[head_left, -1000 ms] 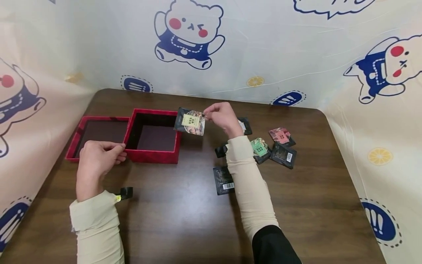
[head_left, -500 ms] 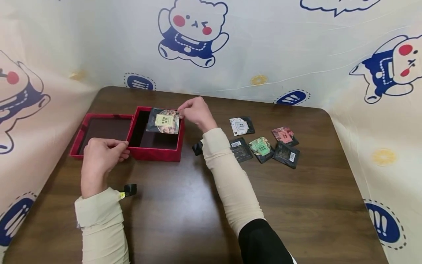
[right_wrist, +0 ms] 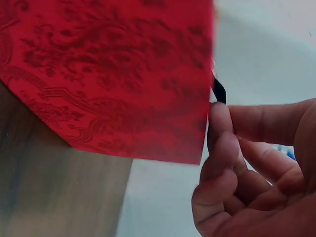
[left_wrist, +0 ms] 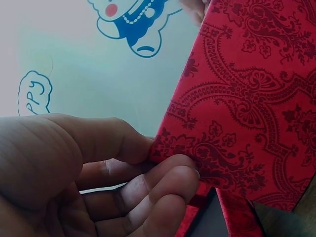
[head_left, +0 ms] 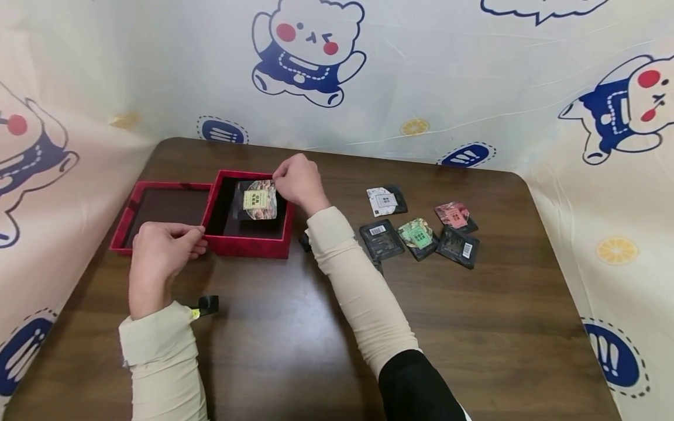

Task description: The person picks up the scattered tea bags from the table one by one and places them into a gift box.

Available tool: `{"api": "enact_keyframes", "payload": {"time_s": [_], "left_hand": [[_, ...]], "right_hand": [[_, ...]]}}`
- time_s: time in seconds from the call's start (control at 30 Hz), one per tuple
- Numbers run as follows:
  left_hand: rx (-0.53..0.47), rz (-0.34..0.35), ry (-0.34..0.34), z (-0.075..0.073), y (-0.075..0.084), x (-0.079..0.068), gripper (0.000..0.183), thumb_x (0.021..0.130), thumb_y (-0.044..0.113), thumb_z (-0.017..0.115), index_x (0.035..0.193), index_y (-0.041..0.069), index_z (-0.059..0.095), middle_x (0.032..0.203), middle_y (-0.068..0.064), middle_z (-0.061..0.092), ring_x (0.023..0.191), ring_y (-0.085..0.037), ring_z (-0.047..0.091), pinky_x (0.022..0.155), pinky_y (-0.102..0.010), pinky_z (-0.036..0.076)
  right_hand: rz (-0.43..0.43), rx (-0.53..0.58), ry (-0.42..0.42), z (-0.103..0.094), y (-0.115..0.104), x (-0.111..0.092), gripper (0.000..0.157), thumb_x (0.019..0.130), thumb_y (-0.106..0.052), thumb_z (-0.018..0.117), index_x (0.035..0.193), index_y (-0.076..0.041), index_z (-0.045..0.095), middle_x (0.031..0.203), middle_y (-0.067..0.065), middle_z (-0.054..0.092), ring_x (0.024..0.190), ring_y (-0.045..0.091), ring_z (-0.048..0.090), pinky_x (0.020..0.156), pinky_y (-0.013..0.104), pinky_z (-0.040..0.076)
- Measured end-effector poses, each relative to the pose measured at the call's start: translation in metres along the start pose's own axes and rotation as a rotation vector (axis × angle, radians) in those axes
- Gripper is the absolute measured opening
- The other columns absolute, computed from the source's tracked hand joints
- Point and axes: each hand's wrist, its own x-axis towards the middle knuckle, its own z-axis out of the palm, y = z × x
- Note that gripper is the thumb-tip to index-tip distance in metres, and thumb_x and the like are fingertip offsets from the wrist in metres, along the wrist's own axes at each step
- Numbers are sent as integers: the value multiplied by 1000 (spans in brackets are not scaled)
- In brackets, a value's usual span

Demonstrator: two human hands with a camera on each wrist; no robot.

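Note:
An open red box point(head_left: 247, 246) with a dark lining stands on the table. My left hand point(head_left: 160, 248) pinches its front left corner between thumb and fingers; in the left wrist view the patterned red wall point(left_wrist: 242, 94) meets the fingertips. Over on the right side of the box, my right hand point(head_left: 300, 182) holds a dark sachet point(head_left: 258, 200) with a pale yellow label by its right end. That sachet lies label up within the box opening. From the right wrist, only a dark sliver of the sachet point(right_wrist: 219, 92) shows above the pinching fingers, beside the red wall.
Left of the box lies a shallow red lid point(head_left: 168, 213), inside up. Several sachets lie on the right: one white-labelled point(head_left: 386, 200), one green point(head_left: 418, 237), one red point(head_left: 454, 216), others barcode up point(head_left: 458, 246). A printed curtain point(head_left: 421, 70) hangs behind the table.
My right hand has carried the yellow-labelled sachet leftward from beside the box to over it, then down into its opening. My left hand has stayed on the box corner.

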Motion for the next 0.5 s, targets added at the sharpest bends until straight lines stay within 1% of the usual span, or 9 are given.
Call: {"api": "enact_keyframes", "payload": {"time_s": [0.07, 0.13, 0.27, 0.37, 0.5], "left_hand": [[2, 6, 4, -1, -1, -1, 34, 101, 26, 63, 112, -4, 74, 89, -18, 75, 65, -8, 70, 60, -14, 53], [1, 9, 8, -2, -1, -1, 33, 101, 26, 63, 112, -4, 74, 88, -18, 75, 64, -7, 70, 59, -15, 53], [14, 7, 1, -2, -1, 0, 35, 101, 27, 63, 113, -4, 74, 89, -18, 75, 66, -10, 71, 59, -14, 52], [31, 5, -5, -1, -1, 1, 35, 101, 28, 63, 112, -3, 74, 89, -18, 75, 68, -13, 72, 59, -14, 51], [27, -8, -12, 0, -1, 2, 35, 101, 28, 63, 113, -2, 74, 91, -18, 75, 70, -15, 72, 59, -15, 52]], "right_hand": [[-18, -112, 6, 7, -8, -2, 12, 92, -16, 68, 85, -19, 77, 86, -7, 68, 77, 14, 59, 58, 27, 50], [-27, -192, -5, 14, -15, -4, 13, 91, -18, 68, 80, -18, 73, 79, -5, 66, 70, 15, 58, 53, 29, 49], [-30, -340, -25, 27, -22, -6, 25, 94, -25, 69, 71, -17, 64, 68, -2, 61, 61, 15, 56, 46, 30, 47], [-22, -396, -17, 32, -22, -7, 27, 93, -28, 70, 70, -18, 63, 67, -2, 59, 60, 14, 57, 45, 30, 47], [-20, -407, -10, 35, -21, -6, 22, 93, -29, 71, 74, -19, 65, 71, -3, 61, 61, 14, 58, 46, 30, 49]]}}
